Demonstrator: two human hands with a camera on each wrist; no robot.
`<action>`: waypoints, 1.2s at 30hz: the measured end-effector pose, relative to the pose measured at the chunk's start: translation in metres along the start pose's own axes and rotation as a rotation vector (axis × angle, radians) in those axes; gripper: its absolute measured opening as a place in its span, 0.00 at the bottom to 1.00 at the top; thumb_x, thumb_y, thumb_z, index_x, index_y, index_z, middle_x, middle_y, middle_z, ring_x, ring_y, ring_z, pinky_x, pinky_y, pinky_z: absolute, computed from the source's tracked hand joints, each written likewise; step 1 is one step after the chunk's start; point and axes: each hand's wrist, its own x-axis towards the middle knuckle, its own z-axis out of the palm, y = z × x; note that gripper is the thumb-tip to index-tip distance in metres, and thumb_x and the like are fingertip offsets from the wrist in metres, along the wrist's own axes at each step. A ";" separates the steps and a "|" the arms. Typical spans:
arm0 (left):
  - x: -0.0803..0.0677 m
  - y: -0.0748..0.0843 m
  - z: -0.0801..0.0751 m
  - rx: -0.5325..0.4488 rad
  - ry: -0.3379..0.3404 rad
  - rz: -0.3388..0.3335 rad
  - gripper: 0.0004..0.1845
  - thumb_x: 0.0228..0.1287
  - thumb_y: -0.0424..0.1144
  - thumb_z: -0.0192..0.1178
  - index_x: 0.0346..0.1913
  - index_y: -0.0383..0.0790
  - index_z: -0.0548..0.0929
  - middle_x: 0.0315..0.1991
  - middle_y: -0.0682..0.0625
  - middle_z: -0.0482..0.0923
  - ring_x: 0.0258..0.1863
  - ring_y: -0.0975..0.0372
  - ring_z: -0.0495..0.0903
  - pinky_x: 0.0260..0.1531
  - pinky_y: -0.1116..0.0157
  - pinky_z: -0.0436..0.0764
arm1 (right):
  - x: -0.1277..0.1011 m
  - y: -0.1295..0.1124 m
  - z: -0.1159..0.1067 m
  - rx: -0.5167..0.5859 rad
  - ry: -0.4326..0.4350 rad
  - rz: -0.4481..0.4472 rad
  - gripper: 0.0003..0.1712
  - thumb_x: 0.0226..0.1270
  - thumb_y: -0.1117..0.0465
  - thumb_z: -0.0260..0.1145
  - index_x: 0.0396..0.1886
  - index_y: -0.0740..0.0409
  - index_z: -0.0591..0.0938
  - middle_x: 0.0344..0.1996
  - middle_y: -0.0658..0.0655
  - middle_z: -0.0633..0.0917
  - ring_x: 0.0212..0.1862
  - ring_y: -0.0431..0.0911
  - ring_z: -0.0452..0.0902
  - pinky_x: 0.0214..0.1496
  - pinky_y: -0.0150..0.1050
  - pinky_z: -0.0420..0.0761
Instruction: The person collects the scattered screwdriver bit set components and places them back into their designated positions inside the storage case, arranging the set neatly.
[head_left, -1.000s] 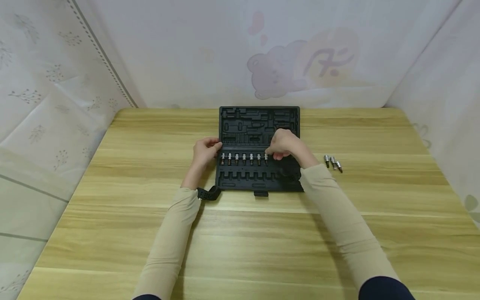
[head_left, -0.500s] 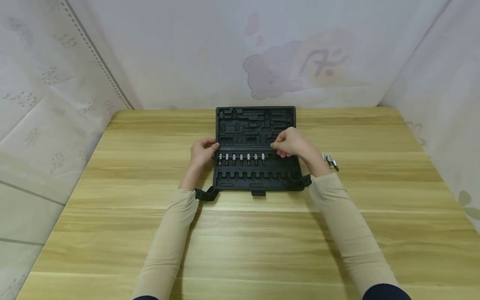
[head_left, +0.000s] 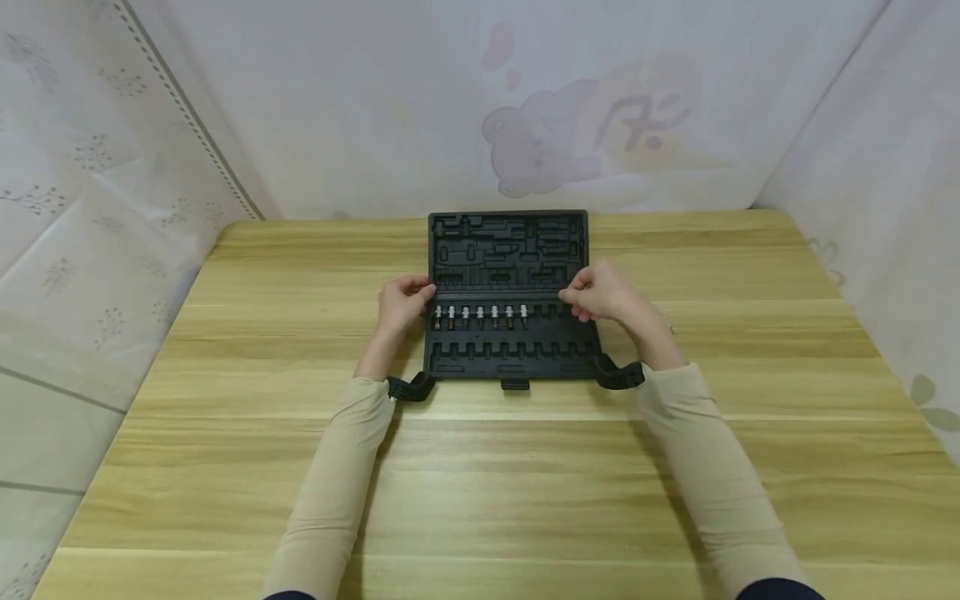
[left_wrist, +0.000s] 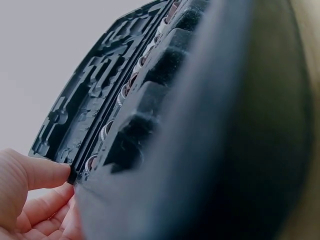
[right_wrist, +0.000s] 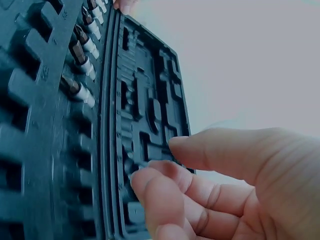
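Note:
An open black bit socket case lies on the table, its lid leaning back. Several silver bit sockets stand in a row in the upper slots, from the left edge to past the middle; the right-hand slots of that row hold none. My left hand pinches the case's left edge by the hinge, thumb on top and fingers beneath, as the left wrist view shows. My right hand hovers over the right end near the hinge. In the right wrist view its fingers are loosely bent, thumb apart, with nothing between them.
A wooden table bears the case, whose latch faces the front. A small shiny piece peeks out beside my right forearm, which hides the table behind it. Patterned curtains surround the back and sides.
My right hand has lifted off the rightmost seated bit socket and moved right. Its forearm now covers the loose bit sockets on the table. The left hand stays at the case edge.

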 end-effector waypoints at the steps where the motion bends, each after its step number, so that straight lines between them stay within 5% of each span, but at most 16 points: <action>1: 0.000 0.000 0.000 0.000 -0.001 0.001 0.14 0.65 0.35 0.58 0.51 0.31 0.81 0.43 0.39 0.80 0.33 0.59 0.76 0.29 0.70 0.77 | -0.002 0.001 -0.001 0.007 0.002 0.007 0.15 0.68 0.60 0.59 0.38 0.72 0.80 0.19 0.56 0.82 0.26 0.52 0.80 0.32 0.43 0.81; 22: -0.002 0.001 -0.001 -0.002 -0.008 0.002 0.15 0.65 0.35 0.58 0.51 0.31 0.80 0.43 0.39 0.80 0.33 0.60 0.76 0.29 0.71 0.77 | -0.045 0.051 -0.022 -0.002 0.050 0.062 0.16 0.66 0.61 0.60 0.34 0.74 0.80 0.19 0.57 0.83 0.23 0.46 0.78 0.28 0.41 0.80; 36: -0.002 0.001 -0.001 -0.009 -0.011 0.000 0.15 0.65 0.35 0.58 0.51 0.30 0.80 0.44 0.38 0.79 0.35 0.59 0.76 0.31 0.69 0.77 | -0.063 0.081 -0.024 -0.064 0.013 0.131 0.17 0.66 0.58 0.61 0.20 0.65 0.80 0.14 0.50 0.80 0.20 0.43 0.75 0.26 0.38 0.77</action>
